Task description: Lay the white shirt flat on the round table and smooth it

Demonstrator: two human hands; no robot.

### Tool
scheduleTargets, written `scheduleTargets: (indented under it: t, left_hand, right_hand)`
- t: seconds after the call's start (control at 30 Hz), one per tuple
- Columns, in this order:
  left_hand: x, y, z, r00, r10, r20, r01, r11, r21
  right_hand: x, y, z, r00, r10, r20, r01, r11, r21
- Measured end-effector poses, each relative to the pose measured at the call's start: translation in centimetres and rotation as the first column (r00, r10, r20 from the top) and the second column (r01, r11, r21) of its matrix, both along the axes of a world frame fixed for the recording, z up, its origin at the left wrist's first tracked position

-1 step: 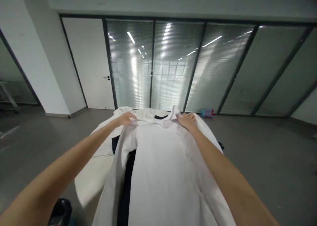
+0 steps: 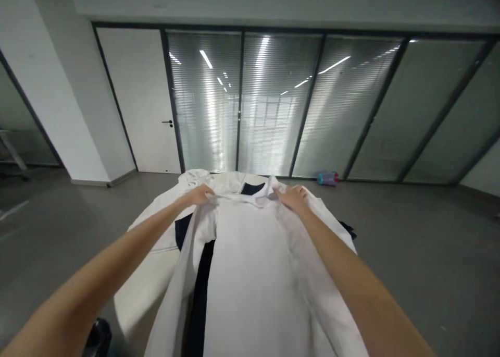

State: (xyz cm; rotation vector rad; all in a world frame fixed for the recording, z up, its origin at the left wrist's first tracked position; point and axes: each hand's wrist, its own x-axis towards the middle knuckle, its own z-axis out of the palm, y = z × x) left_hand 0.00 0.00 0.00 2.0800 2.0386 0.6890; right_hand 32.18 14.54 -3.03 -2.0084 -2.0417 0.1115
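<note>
— Holding what, right now?

— One white shirt (image 2: pixel 250 273), laid lengthwise over the round worktop (image 2: pixel 136 289), with its collar (image 2: pixel 253 195) at the far edge and its tail running off the near edge towards me. My left hand (image 2: pixel 200 194) has its fingers curled shut on the cloth at the left shoulder. My right hand (image 2: pixel 292 198) lies on the right shoulder, fingers nearly straight, tips touching the collar. Whether the thumb pinches underneath, I cannot tell.

— What has changed since a moment ago?

— Little, but it counts. The collar point by my right fingers stood up in a peak, and now it lies lower and flatter. Both hands have slid slightly towards me, and more of the dark cloth (image 2: pixel 250 188) shows in the neck opening. I judge the shirt's top is being drawn taut and is close to flat, though the left side still hangs in a fold.

— Count it for me.

— Two hands, both mine. One shirt on top. Dark cloth in three patches: at the neck, a strip along the left side and a scrap at the right edge. Whether that is one piece or several, I cannot tell. One second white garment (image 2: pixel 160 239) lies underneath, towards the left edge. Off the worktop, one coloured roll (image 2: pixel 327 178) lies on the floor by the glass wall.
</note>
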Motion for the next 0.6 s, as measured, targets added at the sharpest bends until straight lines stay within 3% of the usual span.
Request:
scheduleTargets:
  t: [0.07, 0.17, 0.3, 0.43, 0.5, 0.6]
  left_hand:
    - [0.3, 1.7, -3.5, 0.994, 0.068, -0.083, -0.074, 0.995, -0.068]
    - [1.7, 3.8, -6.2, 0.97, 0.152, -0.19, -0.16, 0.987, -0.031]
    - [5.3, 7.3, -6.7, 0.964, 0.086, -0.25, -0.076, 0.996, 0.049]
    - [8.7, 10.8, -7.3, 0.993, 0.033, -0.109, -0.047, 0.991, -0.126]
    - [9.4, 11.9, -7.7, 0.995, 0.051, -0.091, -0.063, 0.989, -0.132]
    - [9.3, 13.2, -7.6, 0.988, 0.13, -0.084, -0.136, 0.989, -0.057]
  right_hand:
    - [-0.6, 1.9, -4.0, 0.989, 0.025, 0.144, -0.027, 1.0, 0.009]
    - [-0.6, 3.4, -6.8, 0.961, 0.052, 0.271, -0.078, 0.993, 0.087]
    - [-0.2, 3.9, -7.2, 0.955, 0.055, 0.293, -0.115, 0.975, 0.191]
    - [-0.1, 3.9, -7.6, 0.941, 0.132, 0.312, -0.248, 0.895, 0.371]
    - [-0.1, 4.0, -7.6, 0.922, 0.198, 0.331, -0.327, 0.858, 0.397]
    - [-0.1, 4.4, -6.6, 0.932, 0.206, 0.3, -0.311, 0.877, 0.365]
